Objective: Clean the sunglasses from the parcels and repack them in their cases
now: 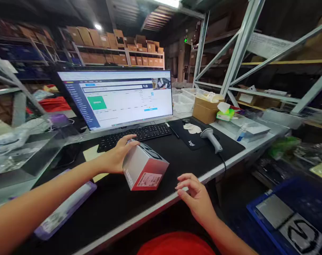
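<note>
Warehouse aisle, metal racks stacked with brown cartons behind; long desk (174, 150) with black mat running across the front. Left hand (113, 158) is wrapping the far-left side of a grey-and-red cardboard box (143, 169), fingers draped over its top edge, thumb on the grey side, so it is gripping it. Box is sitting mid-desk just in front of the black computer keyboard (139, 134), looking slightly tipped, its red labelled end facing the person and its long axis pointing away toward the wide lit monitor (118, 97). Right hand (197, 199) is hovering at the desk's front edge, to the right of the box and a bit nearer the person, not touching it, fingers loosely spread and curled, holding nothing. Left hand is clearly the nearer one. Grey handheld barcode scanner (211, 138) is lying well to the right on the mat.
</note>
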Demonstrator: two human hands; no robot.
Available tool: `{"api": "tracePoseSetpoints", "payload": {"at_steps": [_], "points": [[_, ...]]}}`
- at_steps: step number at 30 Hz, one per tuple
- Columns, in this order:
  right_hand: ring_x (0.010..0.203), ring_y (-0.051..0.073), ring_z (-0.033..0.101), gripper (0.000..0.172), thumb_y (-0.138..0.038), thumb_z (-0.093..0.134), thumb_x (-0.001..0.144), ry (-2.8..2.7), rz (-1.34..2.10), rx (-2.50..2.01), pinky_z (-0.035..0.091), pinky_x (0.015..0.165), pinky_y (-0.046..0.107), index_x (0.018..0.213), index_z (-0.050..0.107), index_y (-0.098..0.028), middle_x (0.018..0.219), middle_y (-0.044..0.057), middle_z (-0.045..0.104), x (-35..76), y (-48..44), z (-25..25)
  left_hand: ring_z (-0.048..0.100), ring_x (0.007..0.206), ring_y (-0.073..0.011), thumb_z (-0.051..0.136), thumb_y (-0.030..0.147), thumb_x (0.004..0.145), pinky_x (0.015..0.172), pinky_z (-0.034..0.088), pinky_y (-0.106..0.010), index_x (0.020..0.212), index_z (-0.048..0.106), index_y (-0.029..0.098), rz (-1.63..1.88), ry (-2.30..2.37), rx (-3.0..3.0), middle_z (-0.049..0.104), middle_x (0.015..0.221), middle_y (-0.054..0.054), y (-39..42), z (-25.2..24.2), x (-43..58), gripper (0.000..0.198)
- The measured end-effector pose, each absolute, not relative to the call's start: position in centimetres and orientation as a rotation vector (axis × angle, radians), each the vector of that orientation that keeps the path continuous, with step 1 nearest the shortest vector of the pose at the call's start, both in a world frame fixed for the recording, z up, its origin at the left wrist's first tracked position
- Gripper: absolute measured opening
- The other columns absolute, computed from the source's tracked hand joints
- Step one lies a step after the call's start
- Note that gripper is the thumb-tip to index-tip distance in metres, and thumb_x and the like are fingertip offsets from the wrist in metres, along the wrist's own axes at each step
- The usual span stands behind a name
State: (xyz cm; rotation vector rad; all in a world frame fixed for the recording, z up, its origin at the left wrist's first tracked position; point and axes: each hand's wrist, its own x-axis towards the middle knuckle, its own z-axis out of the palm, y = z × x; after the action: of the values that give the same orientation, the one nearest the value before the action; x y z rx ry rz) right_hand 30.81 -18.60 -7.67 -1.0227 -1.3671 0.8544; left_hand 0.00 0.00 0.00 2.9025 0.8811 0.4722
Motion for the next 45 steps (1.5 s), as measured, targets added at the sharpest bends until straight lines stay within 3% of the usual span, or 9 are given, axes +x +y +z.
{"api": "tracePoseSetpoints", "payload": {"at_steps": [5,10,14,20,23,31,35,38,45], "points": [[0.114,0.022,0.057,0.006,-0.029,0.068,0.091,-1.526,0.713,-0.932,0.042,0.098,0.034,0.089,0.073,-0.027,0.115,0.004,0.061,31.3,-17.5,-2.8,0.026,0.146,-0.0417,0.082,0.044,0.069,0.109,0.046,-0.059,0.14,0.032,0.026,0.879,0.964,2.702,0.026,0.151,-0.018,-3.4,-0.9,1.5,0.089],[0.107,0.021,0.06,0.014,-0.038,0.074,0.087,-1.225,1.054,-0.812,0.048,0.089,0.031,0.081,0.073,-0.025,0.113,0.004,0.059,30.1,-16.8,-0.5,0.035,0.141,-0.0443,0.083,0.044,0.065,0.095,0.056,-0.058,0.142,0.031,0.024,1.087,1.117,2.537,0.029,0.151,-0.02,-4.2,-2.6,2.3,0.095],[0.101,0.02,0.06,0.019,-0.041,0.074,0.086,-1.203,1.004,-0.829,0.048,0.086,0.031,0.081,0.071,-0.023,0.112,0.005,0.057,30.0,-16.0,-0.4,0.042,0.137,-0.0397,0.084,0.041,0.064,0.092,0.059,-0.052,0.143,0.03,0.026,1.059,1.113,2.474,0.028,0.151,-0.017,-4.6,-3.9,3.0,0.097],[0.115,0.023,0.055,0.012,-0.03,0.061,0.094,-1.55,0.598,-1.0,0.041,0.101,0.038,0.086,0.066,-0.023,0.119,0.007,0.056,31.2,-15.6,0.1,0.043,0.137,-0.0364,0.085,0.041,0.063,0.097,0.057,-0.047,0.145,0.027,0.031,0.93,1.018,2.423,0.03,0.15,-0.013,-4.7,-4.4,3.7,0.101],[0.12,0.023,0.053,0.009,-0.022,0.057,0.095,-1.74,0.43,-1.033,0.041,0.102,0.039,0.088,0.063,-0.022,0.122,0.008,0.055,31.5,-15.1,1.0,0.044,0.137,-0.0349,0.085,0.043,0.063,0.099,0.055,-0.046,0.145,0.026,0.031,0.851,0.974,2.434,0.032,0.15,-0.013,-4.2,-3.8,3.6,0.102],[0.11,0.021,0.059,0.012,-0.012,0.06,0.089,-1.979,0.444,-1.04,0.046,0.093,0.036,0.084,0.065,-0.021,0.113,0.007,0.059,31.7,-13.9,3.3,0.05,0.131,-0.0344,0.086,0.042,0.058,0.102,0.053,-0.049,0.144,0.029,0.027,0.81,0.906,2.497,0.04,0.145,-0.013,-3.1,-3.2,4.1,0.104],[0.124,0.025,0.053,0.01,-0.027,0.065,0.091,-1.746,0.514,-1.033,0.04,0.105,0.042,0.094,0.074,-0.026,0.127,0.008,0.058,32.0,-14.8,2.9,0.051,0.13,-0.0357,0.087,0.042,0.054,0.106,0.049,-0.053,0.141,0.033,0.027,0.967,1.005,2.49,0.041,0.143,-0.013,-4.2,-4.4,4.4,0.104],[0.137,0.028,0.043,0.019,-0.041,0.067,0.091,-1.239,0.797,-0.927,0.033,0.112,0.046,0.104,0.077,-0.032,0.142,0.005,0.053,31.4,-15.9,0.9,0.043,0.135,-0.0393,0.085,0.041,0.059,0.11,0.042,-0.061,0.141,0.03,0.025,1.211,1.198,2.423,0.035,0.145,-0.016,-5.9,-5.9,5.2,0.1],[0.124,0.029,0.055,0.022,-0.041,0.089,0.066,-0.541,1.192,-0.687,0.041,0.108,0.043,0.076,0.079,-0.025,0.133,0.006,0.063,26.6,-15.9,-3.2,0.021,0.146,-0.0452,0.083,0.028,0.069,0.114,0.032,-0.069,0.14,0.032,0.027,1.727,1.555,2.467,0.017,0.153,-0.017,-7.6,-7.0,6.2,0.087]]}}
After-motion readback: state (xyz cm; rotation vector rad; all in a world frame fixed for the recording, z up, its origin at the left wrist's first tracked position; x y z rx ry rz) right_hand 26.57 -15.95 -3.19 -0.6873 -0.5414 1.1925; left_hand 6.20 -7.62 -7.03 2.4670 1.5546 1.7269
